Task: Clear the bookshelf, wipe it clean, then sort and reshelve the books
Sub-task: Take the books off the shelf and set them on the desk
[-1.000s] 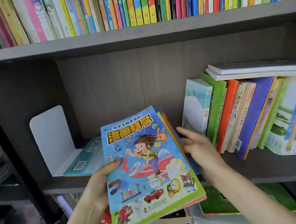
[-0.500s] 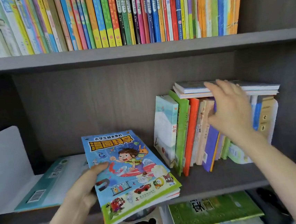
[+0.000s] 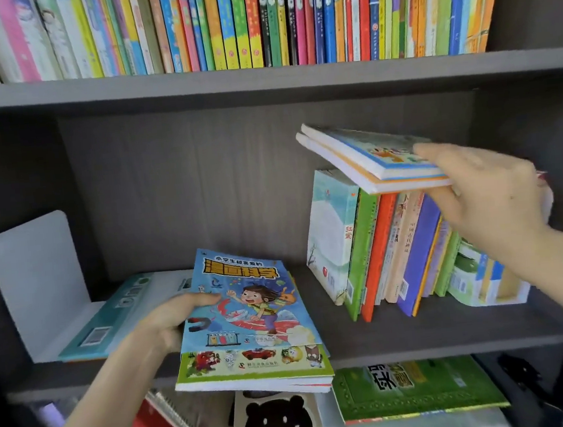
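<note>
I'm looking at a dark grey bookshelf [image 3: 388,339]. On the middle board, centre left of frame, there's a white bookend [image 3: 34,271] with a teal book [image 3: 111,315] lying flat on its foot. Centre right, a leaning row of books [image 3: 397,253] stands on the board. The upper board [image 3: 260,81], top of frame, carries a packed line of upright books [image 3: 254,16].

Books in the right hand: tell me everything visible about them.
Two thin softcover books, stacked flat, white page edges; the top cover is pale with a blue border and a cartoon, the lower has an orange edge. They tilt, far left corner raised, above the leaning books on the middle shelf. The right hand pinches their near right end, fingers above and below. Contact with that row is unclear.
</note>
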Action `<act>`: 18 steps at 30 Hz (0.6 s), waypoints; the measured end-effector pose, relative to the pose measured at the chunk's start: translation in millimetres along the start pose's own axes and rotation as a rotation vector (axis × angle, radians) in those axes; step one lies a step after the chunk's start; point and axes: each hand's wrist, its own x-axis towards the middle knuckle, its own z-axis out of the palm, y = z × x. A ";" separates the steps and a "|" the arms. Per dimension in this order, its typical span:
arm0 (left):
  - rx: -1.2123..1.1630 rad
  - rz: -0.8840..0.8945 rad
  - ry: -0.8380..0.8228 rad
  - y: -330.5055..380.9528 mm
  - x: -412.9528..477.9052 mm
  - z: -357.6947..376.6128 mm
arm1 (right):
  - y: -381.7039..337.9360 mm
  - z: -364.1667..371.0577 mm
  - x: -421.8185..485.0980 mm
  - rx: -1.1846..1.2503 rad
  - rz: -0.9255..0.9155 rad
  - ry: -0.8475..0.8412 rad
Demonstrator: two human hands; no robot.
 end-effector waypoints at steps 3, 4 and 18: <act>0.083 0.013 0.014 7.4 -6.7 -6.2 | -42.4 -10.6 -8.9 0.231 -0.162 0.138; 0.078 0.009 0.020 9.7 -9.5 -8.0 | -56.2 -7.5 -11.8 0.307 -0.222 0.151; 0.029 -0.042 -0.164 20.5 -16.9 -33.6 | -149.4 104.2 -92.0 0.786 -0.015 -0.723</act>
